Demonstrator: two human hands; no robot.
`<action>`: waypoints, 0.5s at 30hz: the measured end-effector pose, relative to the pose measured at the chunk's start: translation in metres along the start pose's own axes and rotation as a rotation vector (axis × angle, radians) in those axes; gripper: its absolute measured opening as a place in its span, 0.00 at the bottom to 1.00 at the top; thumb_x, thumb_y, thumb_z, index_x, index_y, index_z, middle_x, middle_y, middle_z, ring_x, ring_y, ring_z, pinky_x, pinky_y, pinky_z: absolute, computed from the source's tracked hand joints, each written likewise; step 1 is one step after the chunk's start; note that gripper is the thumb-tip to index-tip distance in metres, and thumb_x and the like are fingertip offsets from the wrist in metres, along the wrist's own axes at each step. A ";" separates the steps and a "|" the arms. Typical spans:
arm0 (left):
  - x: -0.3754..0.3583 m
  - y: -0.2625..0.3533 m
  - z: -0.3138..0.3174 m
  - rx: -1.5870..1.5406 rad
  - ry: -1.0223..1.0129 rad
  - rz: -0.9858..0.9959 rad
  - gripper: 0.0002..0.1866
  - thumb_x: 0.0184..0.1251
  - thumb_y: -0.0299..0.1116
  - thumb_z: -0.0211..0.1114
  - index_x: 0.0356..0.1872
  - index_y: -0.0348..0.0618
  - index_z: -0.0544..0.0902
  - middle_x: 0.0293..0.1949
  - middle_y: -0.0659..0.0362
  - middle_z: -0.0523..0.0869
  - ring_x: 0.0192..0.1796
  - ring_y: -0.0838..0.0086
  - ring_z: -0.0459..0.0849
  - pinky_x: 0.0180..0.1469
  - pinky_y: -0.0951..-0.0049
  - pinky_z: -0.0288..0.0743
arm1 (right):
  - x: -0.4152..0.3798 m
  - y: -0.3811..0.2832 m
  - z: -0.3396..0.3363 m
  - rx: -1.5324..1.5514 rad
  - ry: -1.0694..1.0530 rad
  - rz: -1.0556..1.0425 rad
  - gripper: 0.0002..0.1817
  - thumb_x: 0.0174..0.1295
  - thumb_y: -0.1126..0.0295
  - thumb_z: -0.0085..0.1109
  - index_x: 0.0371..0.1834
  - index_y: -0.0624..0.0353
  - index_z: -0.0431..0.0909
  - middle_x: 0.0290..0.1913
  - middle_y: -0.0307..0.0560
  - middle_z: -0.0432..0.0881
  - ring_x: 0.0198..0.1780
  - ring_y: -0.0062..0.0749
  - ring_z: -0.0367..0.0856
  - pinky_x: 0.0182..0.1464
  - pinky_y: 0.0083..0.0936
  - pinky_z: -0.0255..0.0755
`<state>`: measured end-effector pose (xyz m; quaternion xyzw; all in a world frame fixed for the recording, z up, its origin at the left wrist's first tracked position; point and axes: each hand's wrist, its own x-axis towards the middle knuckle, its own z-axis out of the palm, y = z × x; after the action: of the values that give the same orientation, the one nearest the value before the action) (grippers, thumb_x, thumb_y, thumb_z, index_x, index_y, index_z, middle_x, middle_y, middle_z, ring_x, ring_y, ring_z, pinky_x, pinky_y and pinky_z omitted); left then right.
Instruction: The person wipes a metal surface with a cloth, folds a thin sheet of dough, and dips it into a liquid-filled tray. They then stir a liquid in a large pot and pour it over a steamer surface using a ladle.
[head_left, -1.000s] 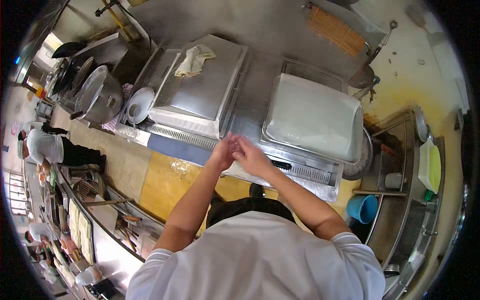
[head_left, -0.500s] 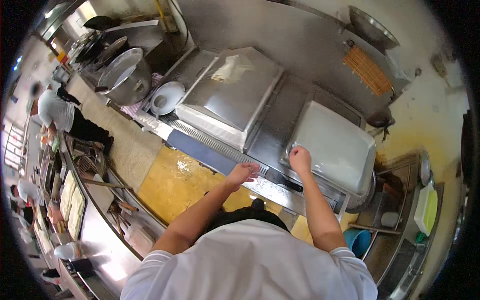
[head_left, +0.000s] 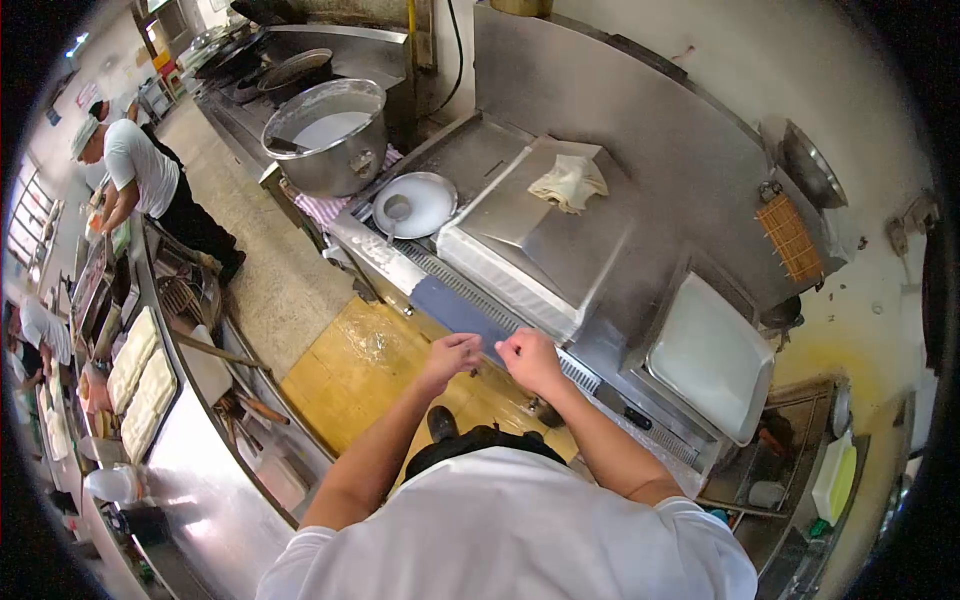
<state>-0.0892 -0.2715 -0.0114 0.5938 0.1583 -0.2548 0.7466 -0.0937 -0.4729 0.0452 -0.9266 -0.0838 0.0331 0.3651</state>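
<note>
My left hand (head_left: pixel 452 355) and my right hand (head_left: pixel 528 358) hover side by side, fingers curled in, just in front of the steel counter's front edge (head_left: pixel 470 290). Nothing shows in either hand. Straight beyond them stands a square steel lid (head_left: pixel 520 250) with a crumpled cloth (head_left: pixel 568 182) on top. To the right lies a white-covered tray (head_left: pixel 708 355), apart from both hands. A round white plate (head_left: pixel 415 205) sits left of the lid.
A big steel pot (head_left: pixel 330 125) stands at the counter's left end, woks beyond it. A bamboo mat (head_left: pixel 790 238) hangs on the wall. The wet yellow floor (head_left: pixel 365 365) lies below me. A person (head_left: pixel 140 165) works at the left by a table with trays (head_left: pixel 140 385).
My right hand has left the white-covered tray and come back beside my left hand. My view has swung left along the counter, so the steel lid now lies ahead of both hands.
</note>
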 end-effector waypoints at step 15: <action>0.017 0.032 -0.111 0.253 0.132 0.203 0.16 0.74 0.38 0.68 0.56 0.39 0.86 0.41 0.61 0.90 0.42 0.77 0.85 0.46 0.74 0.78 | 0.097 -0.008 -0.024 0.035 0.261 0.124 0.25 0.60 0.64 0.70 0.59 0.62 0.81 0.53 0.60 0.84 0.52 0.51 0.84 0.58 0.41 0.77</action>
<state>-0.0501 -0.1620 -0.0218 0.7114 0.1130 -0.1563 0.6759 0.0041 -0.4658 0.0686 -0.9200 0.0225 -0.0637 0.3861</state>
